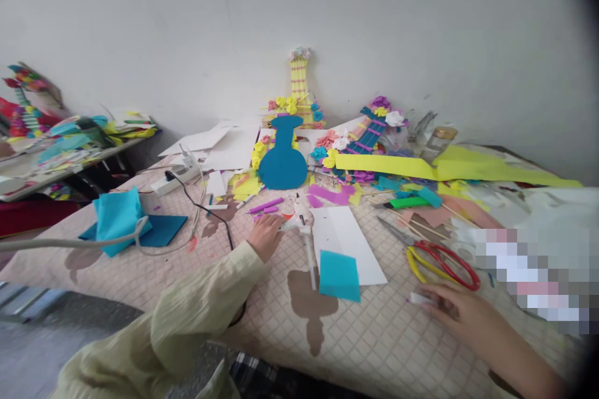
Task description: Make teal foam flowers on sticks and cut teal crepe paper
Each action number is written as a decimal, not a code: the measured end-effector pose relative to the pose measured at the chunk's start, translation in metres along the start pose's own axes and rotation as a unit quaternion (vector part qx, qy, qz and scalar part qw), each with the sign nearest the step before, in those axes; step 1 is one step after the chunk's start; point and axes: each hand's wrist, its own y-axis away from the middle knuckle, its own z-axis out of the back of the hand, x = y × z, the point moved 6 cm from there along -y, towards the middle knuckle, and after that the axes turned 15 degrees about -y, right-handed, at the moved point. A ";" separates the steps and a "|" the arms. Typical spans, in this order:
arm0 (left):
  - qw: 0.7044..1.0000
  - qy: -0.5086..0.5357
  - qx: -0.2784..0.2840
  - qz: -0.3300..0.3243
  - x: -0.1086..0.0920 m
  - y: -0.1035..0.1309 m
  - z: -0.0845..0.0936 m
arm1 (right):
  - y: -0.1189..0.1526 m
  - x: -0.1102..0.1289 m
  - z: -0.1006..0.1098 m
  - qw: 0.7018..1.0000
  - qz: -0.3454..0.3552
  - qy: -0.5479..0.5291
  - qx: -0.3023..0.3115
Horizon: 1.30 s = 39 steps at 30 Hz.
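My left hand [266, 237] reaches to the table's middle, its fingers closed on the handle of a white hot glue gun [303, 219]. A pale glue stick [309, 262] sticks out of the gun's rear. Close to my body at the right, my right hand [447, 307] pinches a small white piece [421, 299], too blurred to name exactly. Just beyond this hand lie scissors [440, 262] with red and yellow handles. Between my hands, a blue paper square [339, 275] overlaps a white sheet [349, 234]. Behind the gun stands a blue vase-shaped cutout [283, 165].
Flower-decorated paper pieces [299, 84] lean on the wall. Yellow crepe paper [486, 165], a green cutter [409, 202] and sticks lie at right. At left are a power strip [175, 179], a thick cable [70, 243] and folded blue paper [121, 218]. Another cluttered table [131, 144] stands farther left.
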 end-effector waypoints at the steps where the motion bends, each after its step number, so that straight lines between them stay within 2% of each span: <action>1: 1.000 0.002 0.003 -0.003 0.000 -0.003 -0.003 | 0.000 0.002 0.000 1.000 -0.003 -0.005 0.002; 7: 0.999 0.005 0.027 -0.016 0.003 -0.011 -0.015 | 0.004 0.011 0.001 0.999 -0.035 -0.040 0.009; 10: 1.000 0.003 0.027 -0.012 0.011 -0.006 -0.011 | 0.007 0.013 0.002 0.995 -0.057 -0.071 0.034; 14: 1.000 0.000 0.025 0.002 0.026 0.001 -0.004 | 0.006 0.022 0.009 0.989 -0.078 -0.123 0.026; 17: 1.000 0.004 0.027 0.011 0.039 0.004 0.004 | -0.001 0.041 0.010 0.985 -0.075 -0.153 0.032; 20: 0.999 0.015 0.030 0.020 0.051 0.004 0.016 | -0.014 0.070 0.007 0.983 -0.050 -0.163 0.061; 22: 0.999 0.027 0.033 0.013 0.052 0.004 0.025 | -0.025 0.091 0.003 0.982 -0.037 -0.166 0.083; 24: 0.999 0.040 0.035 -0.003 0.043 0.007 0.035 | -0.037 0.111 -0.004 0.979 -0.024 -0.176 0.102; 26: 0.997 0.056 0.039 -0.030 0.024 0.012 0.043 | -0.048 0.128 -0.015 0.975 -0.002 -0.186 0.121; 29: 0.981 0.132 0.067 -0.124 -0.024 0.021 0.051 | -0.063 0.142 -0.037 0.966 0.034 -0.212 0.142; 32: 0.956 0.182 0.116 -0.198 -0.073 0.025 0.049 | -0.072 0.141 -0.052 0.962 0.043 -0.221 0.153; 35: 0.971 0.115 0.124 -0.170 -0.099 0.012 0.035 | -0.076 0.130 -0.043 0.964 0.028 -0.229 0.129; 39: 0.982 0.083 0.124 -0.116 -0.112 -0.013 0.011 | -0.074 0.111 -0.008 0.968 -0.003 -0.239 0.078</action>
